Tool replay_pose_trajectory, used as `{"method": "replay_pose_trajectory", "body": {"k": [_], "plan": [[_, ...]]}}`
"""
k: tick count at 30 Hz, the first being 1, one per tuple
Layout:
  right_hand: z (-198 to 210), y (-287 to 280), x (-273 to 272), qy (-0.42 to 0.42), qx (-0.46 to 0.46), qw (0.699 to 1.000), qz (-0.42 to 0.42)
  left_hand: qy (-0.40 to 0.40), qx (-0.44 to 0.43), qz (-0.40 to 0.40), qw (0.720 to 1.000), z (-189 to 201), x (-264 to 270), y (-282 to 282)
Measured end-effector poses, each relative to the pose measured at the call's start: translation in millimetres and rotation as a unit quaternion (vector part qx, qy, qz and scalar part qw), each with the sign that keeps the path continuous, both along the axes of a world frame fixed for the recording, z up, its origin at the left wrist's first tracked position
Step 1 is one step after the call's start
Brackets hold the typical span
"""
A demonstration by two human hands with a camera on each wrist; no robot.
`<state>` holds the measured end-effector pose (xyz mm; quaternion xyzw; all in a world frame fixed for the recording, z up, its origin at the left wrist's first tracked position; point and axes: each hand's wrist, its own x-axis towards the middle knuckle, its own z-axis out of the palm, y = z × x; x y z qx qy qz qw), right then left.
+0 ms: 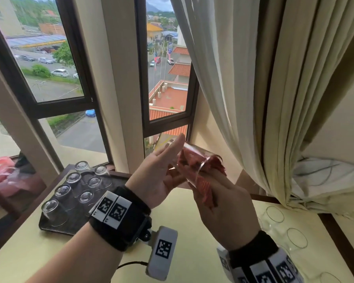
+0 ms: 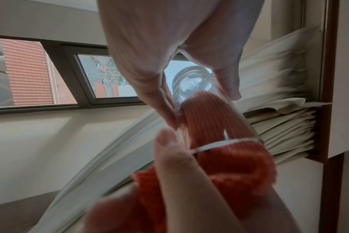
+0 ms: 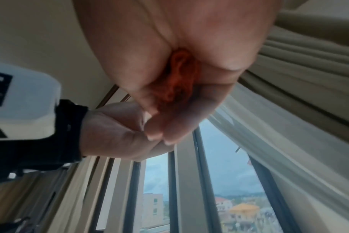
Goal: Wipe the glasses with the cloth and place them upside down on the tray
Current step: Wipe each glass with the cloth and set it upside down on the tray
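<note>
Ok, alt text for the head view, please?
Both hands hold a glass sideways over the table, an orange cloth stuffed inside. Seven glasses stand upside down on a tray to the left.

glass: clear, glossy, in left hand | cloth: red ribbed knit, matt, in right hand | tray, left of hands: dark, smooth | curtain, right: cream woven fabric
</note>
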<state>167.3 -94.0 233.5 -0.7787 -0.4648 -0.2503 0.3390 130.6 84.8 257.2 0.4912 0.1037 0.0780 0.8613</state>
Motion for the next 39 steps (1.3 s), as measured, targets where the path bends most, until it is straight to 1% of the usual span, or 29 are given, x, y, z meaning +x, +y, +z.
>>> {"method": "replay_pose_trajectory", "body": {"k": [3, 4, 5, 7, 9, 11, 12, 13, 14, 15, 16, 18, 19, 20, 21, 23, 25, 26, 27, 28, 30, 32, 33, 34, 35, 36, 37, 38, 39], "plan": [[-7.3, 8.4, -5.5, 0.089, -0.067, 0.994, -0.015, -0.013, 0.004, 0.022, 1.000, -7.8, 0.7, -2.5], [-8.4, 10.9, -7.4, 0.152, -0.081, 0.985, -0.011, -0.015, 0.010, 0.017, 1.000, -8.5, 0.8, -4.9], [-5.8, 11.9, -8.8, 0.260, -0.084, 0.962, 0.010, -0.017, 0.012, 0.008, 1.000, -9.2, 0.5, -6.3], [1.9, 11.4, -11.8, 0.480, 0.001, 0.868, 0.128, -0.026, -0.004, -0.010, 1.000, -12.0, -1.3, -6.2], [4.9, 7.5, -12.1, 0.606, 0.138, 0.744, 0.246, -0.057, -0.009, -0.025, 0.998, -16.1, -3.0, -4.0], [3.8, 4.6, -14.7, 0.672, 0.244, 0.597, 0.363, -0.098, -0.005, -0.037, 0.995, -17.7, -2.9, -2.1], [3.5, 4.7, -16.8, 0.689, 0.276, 0.537, 0.401, -0.114, 0.001, -0.042, 0.993, -16.2, -1.9, -1.7], [3.2, 5.6, -18.4, 0.697, 0.290, 0.511, 0.411, -0.127, 0.008, -0.048, 0.991, -13.8, 0.3, -1.1], [1.9, 5.4, -18.7, 0.701, 0.295, 0.514, 0.397, -0.138, 0.020, -0.050, 0.989, -9.8, 2.1, -0.6], [3.2, 2.9, -18.8, 0.696, 0.285, 0.552, 0.359, -0.146, 0.034, -0.047, 0.988, -5.0, 3.3, 0.0], [3.5, -0.4, -15.3, 0.674, 0.253, 0.624, 0.303, -0.146, 0.042, -0.037, 0.988, 0.4, 4.1, 0.7], [8.7, -7.6, -6.7, 0.543, 0.129, 0.816, 0.149, -0.128, 0.056, 0.006, 0.990, 10.2, 4.7, 2.9], [10.8, -10.2, -2.6, 0.416, 0.048, 0.905, 0.070, -0.117, 0.075, 0.028, 0.990, 13.7, 4.3, 3.1], [13.8, -9.3, 1.1, 0.269, -0.041, 0.962, 0.010, -0.105, 0.100, 0.045, 0.988, 15.1, 3.7, 2.2], [17.8, -5.9, 2.6, 0.170, -0.132, 0.976, -0.028, -0.094, 0.127, 0.056, 0.986, 14.6, 3.4, 0.1], [25.3, 3.5, -2.8, 0.106, -0.245, 0.959, -0.095, -0.080, 0.160, 0.061, 0.982, 10.3, 2.5, -5.5], [21.1, 8.9, -6.0, 0.193, -0.212, 0.956, -0.066, -0.083, 0.152, 0.042, 0.984, 6.0, -0.3, -9.0], [20.8, 10.8, -7.8, 0.268, -0.166, 0.949, -0.002, -0.088, 0.135, 0.032, 0.986, 4.2, -2.4, -8.0], [22.3, 9.8, -8.7, 0.379, -0.077, 0.919, 0.074, -0.096, 0.110, 0.022, 0.989, 2.2, -4.2, -6.3], [23.5, 7.9, -10.2, 0.500, 0.015, 0.851, 0.163, -0.106, 0.079, 0.016, 0.991, 0.3, -5.9, -4.2], [30.4, 5.7, -17.6, 0.654, 0.176, 0.666, 0.314, -0.122, 0.030, 0.010, 0.992, -2.4, -7.3, -1.7], [25.5, 6.4, -22.4, 0.723, 0.266, 0.498, 0.399, -0.141, 0.016, 0.025, 0.990, -2.1, -6.7, -1.3], [24.6, 7.7, -23.7, 0.743, 0.287, 0.443, 0.412, -0.148, 0.018, 0.036, 0.988, 0.6, -6.4, -1.7], [22.5, 7.7, -23.9, 0.749, 0.294, 0.435, 0.404, -0.153, 0.020, 0.047, 0.987, 4.2, -6.5, -1.6], [23.1, 6.6, -23.5, 0.739, 0.285, 0.480, 0.378, -0.156, 0.023, 0.056, 0.986, 7.7, -7.1, -0.9], [22.0, 5.0, -20.3, 0.710, 0.250, 0.569, 0.332, -0.158, 0.025, 0.065, 0.985, 10.6, -8.3, 0.3], [21.1, 3.4, -15.7, 0.651, 0.191, 0.683, 0.270, -0.155, 0.032, 0.074, 0.985, 13.2, -9.6, 0.8], [20.9, 1.9, -10.4, 0.542, 0.118, 0.811, 0.188, -0.147, 0.046, 0.084, 0.985, 15.0, -10.9, 0.2], [17.4, -0.2, -4.1, 0.375, 0.038, 0.921, 0.102, -0.136, 0.068, 0.092, 0.984, 14.8, -11.5, -1.1]]}}
